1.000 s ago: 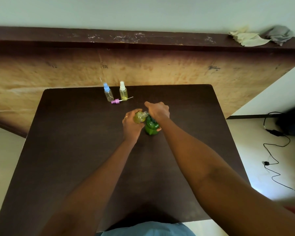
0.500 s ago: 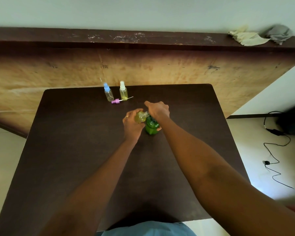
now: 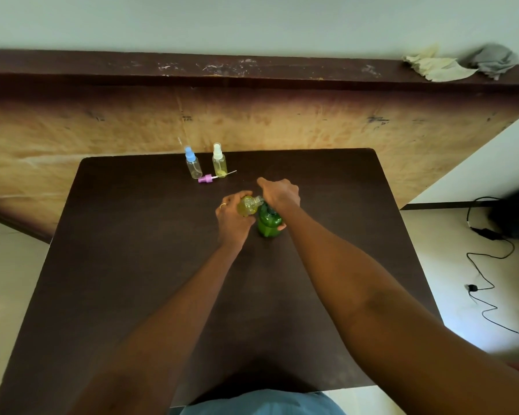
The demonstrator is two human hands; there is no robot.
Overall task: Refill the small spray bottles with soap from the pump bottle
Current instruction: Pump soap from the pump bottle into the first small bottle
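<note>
Nothing has shifted — both hands stay put.
Grip of the left hand (image 3: 232,223) curls round the tilted spray bottle (image 3: 247,206) — grip of the right hand (image 3: 280,193) clasps the pump bottle (image 3: 268,224) from above.

Near the middle of the dark brown wooden table (image 3: 132,265) we see the green plastic pump bottle (image 3: 268,226) standing up. Our right hand (image 3: 279,193) holds it from on top. Just left of it, our left hand (image 3: 232,218) holds the small clear plastic bottle of yellow soap (image 3: 247,206), tipped with its neck toward the pump. Near the back edge stands the small clear spray bottle with the blue cap (image 3: 192,167). The small clear spray bottle with the white cap (image 3: 219,163) is just to its right. The pink plastic spray top (image 3: 206,178) lies just in front of them.
</note>
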